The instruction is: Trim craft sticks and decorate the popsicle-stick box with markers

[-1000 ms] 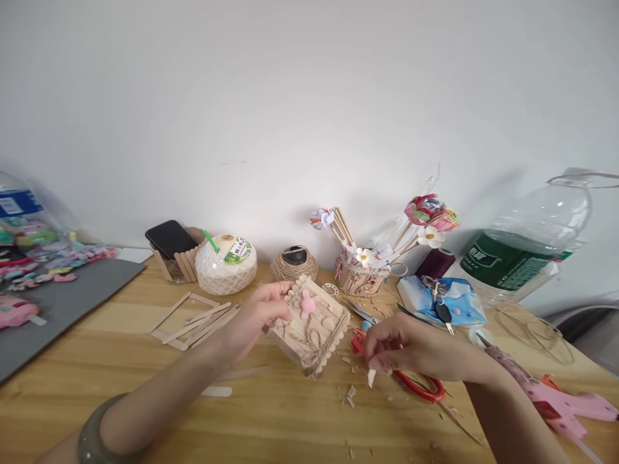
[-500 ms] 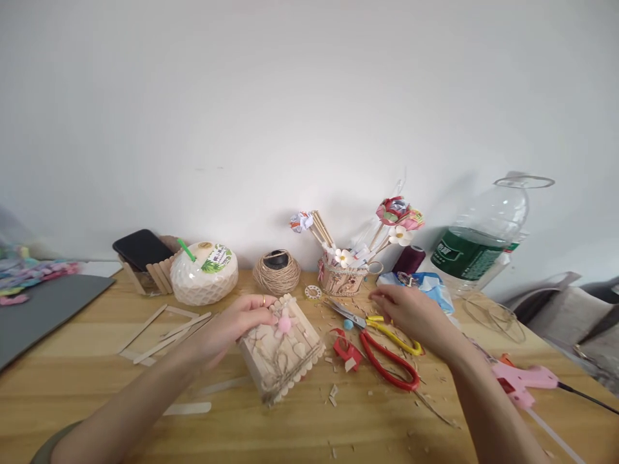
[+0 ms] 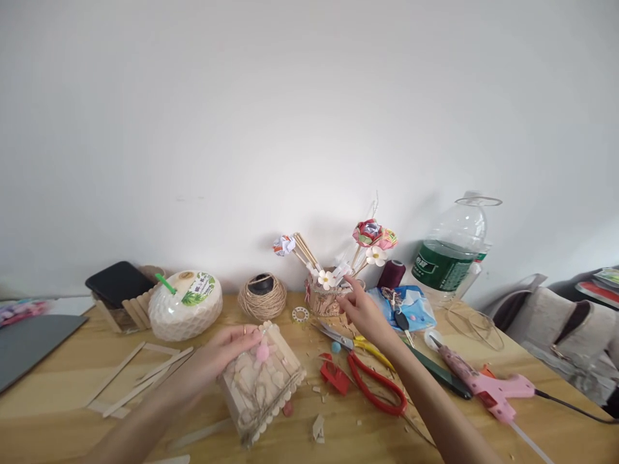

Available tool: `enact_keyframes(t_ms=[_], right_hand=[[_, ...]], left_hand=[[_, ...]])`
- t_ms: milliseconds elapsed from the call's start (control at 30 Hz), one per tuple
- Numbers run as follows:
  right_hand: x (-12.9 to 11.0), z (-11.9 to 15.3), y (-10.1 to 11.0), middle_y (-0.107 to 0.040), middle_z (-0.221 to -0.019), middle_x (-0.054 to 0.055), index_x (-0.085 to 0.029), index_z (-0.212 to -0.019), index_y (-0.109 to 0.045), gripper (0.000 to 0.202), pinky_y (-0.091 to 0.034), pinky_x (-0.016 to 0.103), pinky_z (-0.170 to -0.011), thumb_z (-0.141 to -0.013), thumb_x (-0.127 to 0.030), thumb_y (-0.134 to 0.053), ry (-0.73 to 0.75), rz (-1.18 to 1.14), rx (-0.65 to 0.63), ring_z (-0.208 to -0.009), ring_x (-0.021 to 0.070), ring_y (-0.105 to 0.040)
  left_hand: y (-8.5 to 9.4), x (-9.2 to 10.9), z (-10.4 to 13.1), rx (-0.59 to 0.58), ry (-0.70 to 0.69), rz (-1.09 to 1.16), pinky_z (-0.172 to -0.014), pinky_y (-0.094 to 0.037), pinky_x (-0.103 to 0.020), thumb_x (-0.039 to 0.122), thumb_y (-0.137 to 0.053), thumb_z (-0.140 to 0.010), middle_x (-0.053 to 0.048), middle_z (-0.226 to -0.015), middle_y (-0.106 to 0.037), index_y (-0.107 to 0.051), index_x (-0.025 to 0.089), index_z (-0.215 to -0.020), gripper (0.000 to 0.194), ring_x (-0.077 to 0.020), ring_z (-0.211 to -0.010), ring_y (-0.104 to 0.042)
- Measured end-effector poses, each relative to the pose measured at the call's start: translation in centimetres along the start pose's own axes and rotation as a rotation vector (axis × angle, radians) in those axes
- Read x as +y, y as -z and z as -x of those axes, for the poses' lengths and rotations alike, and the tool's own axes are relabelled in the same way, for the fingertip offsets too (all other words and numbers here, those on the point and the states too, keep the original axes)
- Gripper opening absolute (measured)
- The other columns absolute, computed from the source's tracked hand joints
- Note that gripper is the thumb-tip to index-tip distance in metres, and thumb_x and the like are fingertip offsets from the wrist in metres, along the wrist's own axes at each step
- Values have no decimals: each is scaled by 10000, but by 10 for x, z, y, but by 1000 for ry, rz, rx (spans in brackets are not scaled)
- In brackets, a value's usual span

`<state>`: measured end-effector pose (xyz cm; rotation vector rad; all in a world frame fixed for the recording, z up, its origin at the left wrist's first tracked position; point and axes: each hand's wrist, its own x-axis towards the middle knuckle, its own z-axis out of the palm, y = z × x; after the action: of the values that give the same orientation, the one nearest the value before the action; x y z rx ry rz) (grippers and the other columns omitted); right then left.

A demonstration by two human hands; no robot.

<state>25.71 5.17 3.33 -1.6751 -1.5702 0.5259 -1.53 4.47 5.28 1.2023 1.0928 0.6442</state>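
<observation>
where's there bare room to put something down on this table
The table is barest at front left, between the grey mat and the loose sticks. A narrower gap lies between the coconut, twine ball and left hand. It's crowded right of the wooden box, with scissors, scraps and a glue gun.

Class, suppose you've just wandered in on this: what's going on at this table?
A person is handling a decorated wooden box, gripped in the left hand. The right hand is at the flower holder by the wall; whether it touches or holds anything there is unclear. Scissors lie on the table, with a pink glue gun farther right.
</observation>
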Motion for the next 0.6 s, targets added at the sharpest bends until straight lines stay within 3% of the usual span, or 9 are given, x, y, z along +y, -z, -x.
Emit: enact_keyframes(t_ms=[133,267,433,600], right_hand=[[-2,-6,-8,-520,-623,-58,-120,-1394,-215,593,-379,215,-434,-856,-272,-413,-14,-93,-74,-444,116,-482],[-3,-8,-6,-521,-609,-59,-136,-1393,-262,584,-361,199,-416,-848,-256,-432,-19,-132,-134,-451,108,-456],[1,-3,2,-519,-573,-55,-114,-1347,-367,563,-350,216,-422,-815,-263,-473,-64,-121,-131,-451,121,-449],[0,-8,-1,-514,-560,-59,-67,-1391,-180,649,-302,209,-341,-839,-311,-418,-177,-184,-123,-360,112,-392]], left_hand=[[-2,4,2,-11,32,2,-676,-429,-257,522,-631,-690,-24,-709,-674,-634,186,-651,338,-238,-813,-606],[-2,7,1,23,68,16,-724,-445,-252,516,-644,-675,-22,-792,-698,-668,201,-716,319,-234,-864,-607],[-1,8,-8,-30,90,6,-793,-458,-284,558,-663,-621,-36,-783,-707,-669,193,-670,368,-255,-887,-609],[0,7,-17,41,141,-24,-847,-463,-346,617,-709,-508,-52,-812,-719,-696,210,-733,466,-307,-965,-602]])
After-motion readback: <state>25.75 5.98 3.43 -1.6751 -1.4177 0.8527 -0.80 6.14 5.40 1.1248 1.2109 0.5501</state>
